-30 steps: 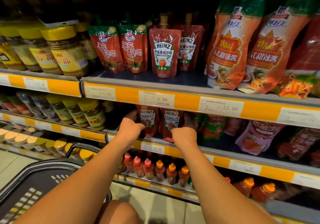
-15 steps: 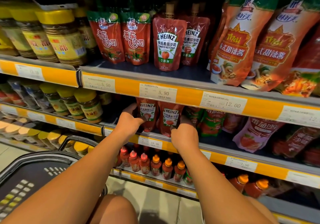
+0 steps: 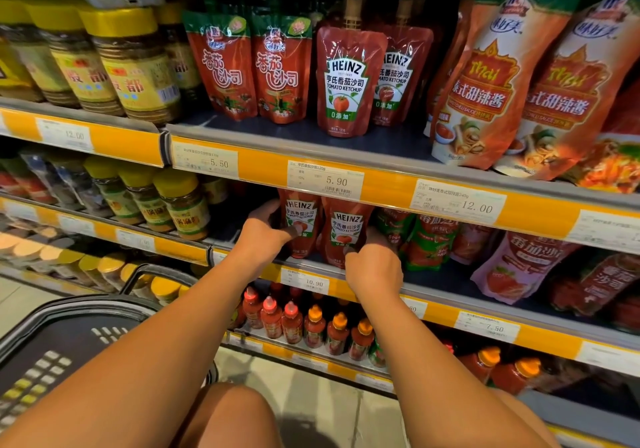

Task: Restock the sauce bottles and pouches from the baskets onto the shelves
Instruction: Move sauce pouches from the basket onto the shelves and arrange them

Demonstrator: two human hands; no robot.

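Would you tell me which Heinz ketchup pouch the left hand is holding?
The left-most middle-shelf Heinz pouch, in the left hand; its neighbour sits by the right hand.

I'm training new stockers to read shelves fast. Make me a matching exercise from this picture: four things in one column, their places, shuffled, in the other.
Things:
1. left hand
2. right hand
3. yellow-lidded jars
4. orange-capped bottles

Places:
A. top shelf, far left
B. lowest shelf, under the hands
C. on the right Heinz pouch, middle shelf
D. on the left Heinz pouch, middle shelf

Pairs: 1-D, 2-C, 3-A, 4-B
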